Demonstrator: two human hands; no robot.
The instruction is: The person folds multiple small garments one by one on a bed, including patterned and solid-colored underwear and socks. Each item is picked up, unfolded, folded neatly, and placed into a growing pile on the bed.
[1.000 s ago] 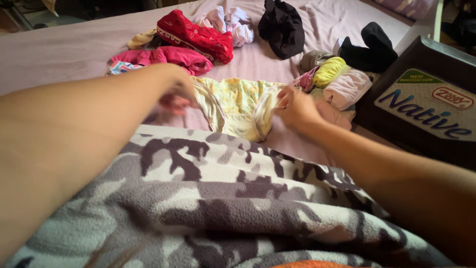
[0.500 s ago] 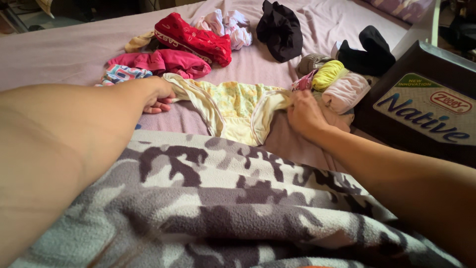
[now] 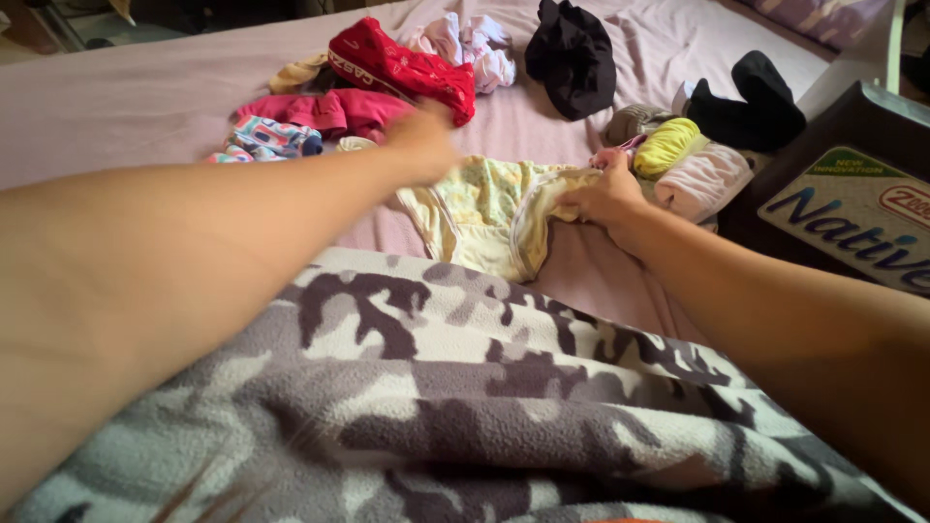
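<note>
The right hand (image 3: 608,199) pinches one side edge of the yellow underwear (image 3: 484,208), fingers closed on the bunched cloth so that corner is lifted slightly off the bed (image 3: 145,97). The rest of the garment lies flat to the left of that grip, its long axis running roughly sideways across the sheet, waistband to the far side and the narrow part toward the camouflage blanket (image 3: 436,387) near the person.

The left hand (image 3: 421,145) is over the garment's far left corner. It is blurred, so I cannot tell whether it is clenched, released or touching the cloth; it seems to hover just above the edge. Of the two hands, the right is the one actually on the garment; the left is nearer the free end.

Just right of the right hand's grip sits a small stack of rolled pieces, a yellow roll (image 3: 668,145) and a pale pink roll (image 3: 702,179), touching each other. Beyond the left hand lie a red garment (image 3: 402,68), a pink garment (image 3: 329,111) and a patterned piece (image 3: 271,138). A black garment (image 3: 576,58) lies farther off, and a dark box (image 3: 843,194) stands at the right.
</note>
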